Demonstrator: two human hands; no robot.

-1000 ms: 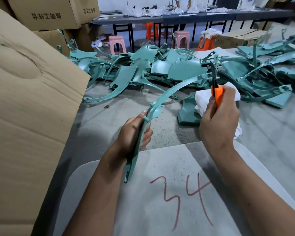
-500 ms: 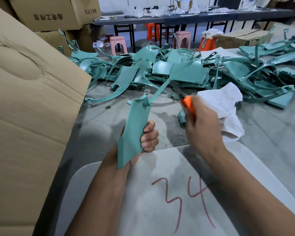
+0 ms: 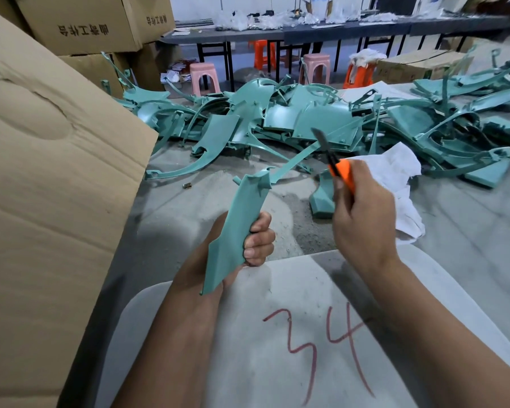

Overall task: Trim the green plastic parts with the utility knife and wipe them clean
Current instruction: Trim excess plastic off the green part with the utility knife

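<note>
My left hand (image 3: 255, 242) grips a long green plastic part (image 3: 237, 228) by its broad lower end, flat face toward me. Its thin arm runs up and to the right toward the pile. My right hand (image 3: 362, 219) holds an orange utility knife (image 3: 340, 172) with the blade out, pointing up and left. The blade tip sits close to the thin arm of the part; whether it touches I cannot tell. A white cloth (image 3: 395, 184) lies on the table just behind my right hand.
A heap of green plastic parts (image 3: 306, 122) covers the far side of the grey table (image 3: 468, 231). A large cardboard sheet (image 3: 50, 201) stands on the left. A white board marked 34 (image 3: 306, 334) lies in front of me. Boxes, stools and a bench stand behind.
The left hand turned the part from edge-on to its flat face toward me and drew it upright. The right hand with the knife came down and left toward the part's thin arm.
</note>
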